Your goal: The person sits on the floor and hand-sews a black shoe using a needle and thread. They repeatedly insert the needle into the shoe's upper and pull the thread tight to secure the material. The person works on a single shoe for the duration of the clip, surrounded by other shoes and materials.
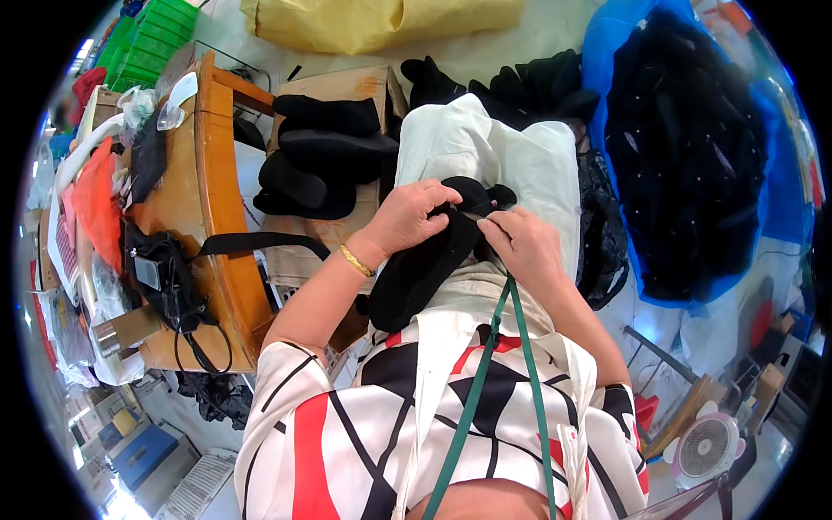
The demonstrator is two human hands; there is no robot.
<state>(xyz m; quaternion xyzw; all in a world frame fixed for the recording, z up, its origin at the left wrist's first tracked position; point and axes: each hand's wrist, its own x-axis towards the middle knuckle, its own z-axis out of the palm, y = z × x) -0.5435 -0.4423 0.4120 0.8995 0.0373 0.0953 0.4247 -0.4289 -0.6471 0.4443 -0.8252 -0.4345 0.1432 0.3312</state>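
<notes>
Over my lap lies a black, soft, shoe-shaped piece (414, 276), its toe end pointing down toward my left. My left hand (407, 217) has its fingers curled and closed on the upper part of this piece. Close beside it, my right hand (523, 246) pinches with thumb and forefinger at the opening; what lies between those fingertips is too small to make out. A green ribbon (474, 394) runs from my neck down to just under my right hand, where its lower end is hidden. White cloth (539, 165) covers my knees under the work.
Similar black pieces (336, 149) lie on a cardboard box (303, 251) ahead left. A wooden table (222, 165) with a black bag (165, 273) stands at my left. To the right is a blue sack (611, 35) full of black pieces; a fan (706, 446) sits lower right.
</notes>
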